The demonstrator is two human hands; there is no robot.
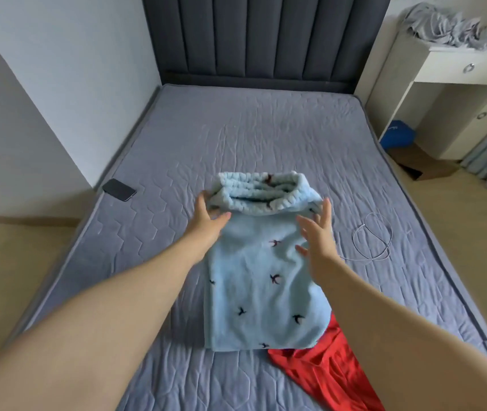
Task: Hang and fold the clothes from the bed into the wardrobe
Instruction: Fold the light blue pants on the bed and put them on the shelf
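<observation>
A: Where's the piece sitting?
B: Light-blue fleece garment with small dark bird motifs point(261, 271) is lying flat mid-bed on the grey quilted mattress cover point(236, 129), long axis running 6 to 12. Its 12 o'clock end is sitting doubled back in a thick ribbed roll.
A: Hands?
B: Left hand point(211, 222) is resting at the roll's 9 o'clock end, fingers out straight, nothing clenched. Right hand point(317, 232) is at the 3 o'clock edge, fingers spread and released; can't tell if it's touching cloth. Both are bracketing the fold, I'd say to square it up.
A: Stage?
B: Looking like mid-fold, not yet wardrobe-ready. Wardrobe isn't showing.
A: Handling?
B: Plush pile, bulky, probably springing open unless pressed.
A: Around it?
B: Red smooth-fabric garment point(325, 372) is poking out from under the 5 o'clock corner, creased. Thin white cable point(375, 241) is looping at 3, near the right hand. Black slab phone point(119, 189) is lying at 10 by the mattress edge. Dark padded channelled headboard point(266, 34) is standing at 12; white drawer desk point(458, 84) at 2, carrying a crumpled grey cloth heap point(449, 25).
</observation>
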